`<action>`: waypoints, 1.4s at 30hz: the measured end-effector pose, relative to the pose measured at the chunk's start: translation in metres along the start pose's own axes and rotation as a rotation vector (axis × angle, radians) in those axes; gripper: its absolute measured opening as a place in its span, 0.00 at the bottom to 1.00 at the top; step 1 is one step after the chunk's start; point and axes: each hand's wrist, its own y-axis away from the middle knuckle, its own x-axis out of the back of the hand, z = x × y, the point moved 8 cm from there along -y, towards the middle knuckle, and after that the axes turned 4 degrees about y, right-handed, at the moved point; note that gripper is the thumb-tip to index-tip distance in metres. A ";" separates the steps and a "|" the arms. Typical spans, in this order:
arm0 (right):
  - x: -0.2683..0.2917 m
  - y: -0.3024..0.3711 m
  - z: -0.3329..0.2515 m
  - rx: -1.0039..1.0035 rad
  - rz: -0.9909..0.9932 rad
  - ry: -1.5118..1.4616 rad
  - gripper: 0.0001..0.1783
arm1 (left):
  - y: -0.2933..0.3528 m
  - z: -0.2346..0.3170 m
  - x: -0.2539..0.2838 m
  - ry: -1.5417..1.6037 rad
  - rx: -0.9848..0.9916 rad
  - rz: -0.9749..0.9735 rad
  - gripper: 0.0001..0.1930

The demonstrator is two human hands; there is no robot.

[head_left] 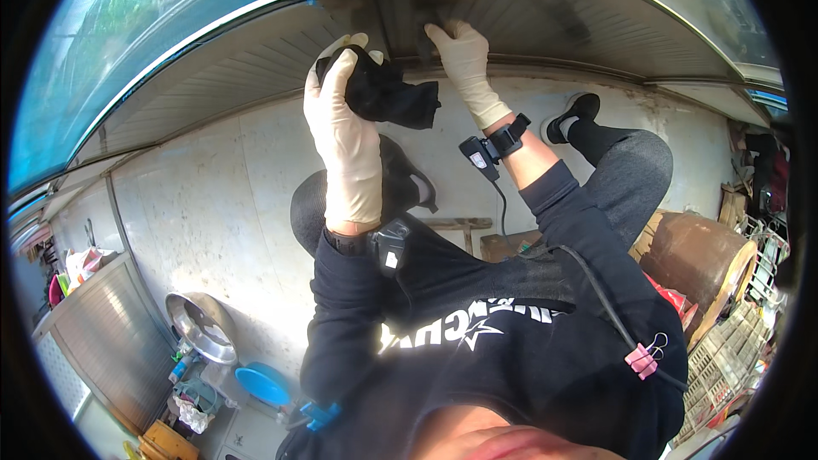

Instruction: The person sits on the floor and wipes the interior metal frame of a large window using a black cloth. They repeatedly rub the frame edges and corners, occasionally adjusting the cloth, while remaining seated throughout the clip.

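My left hand [348,132], in a whitish glove, is closed around a bunched black cloth [388,94]. One end of the cloth hangs free toward the right. My right hand [463,55], gloved the same way, is up against a dark ribbed panel [537,21]. Its fingers are curled with the thumb reaching left. A dark patch lies by the thumb tip, and whether it is something held or a shadow I cannot make out.
Glazed windows [145,43] sit above the panels. Low on the left are a metal basin [202,328] and a blue bowl [263,385]. A brown barrel-like vessel [694,260] and wire racks [728,358] stand on the right. A cable [588,268] runs along my right arm.
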 end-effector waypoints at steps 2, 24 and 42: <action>0.002 -0.001 -0.020 0.122 0.115 -0.128 0.25 | 0.000 0.000 -0.002 -0.013 -0.002 -0.001 0.13; -0.041 0.119 0.162 -0.118 -0.956 0.876 0.27 | -0.001 0.006 0.007 -0.006 -0.023 0.042 0.12; 0.024 0.101 -0.034 -0.333 -0.456 -0.529 0.34 | 0.002 -0.068 -0.001 -0.056 0.173 -0.004 0.30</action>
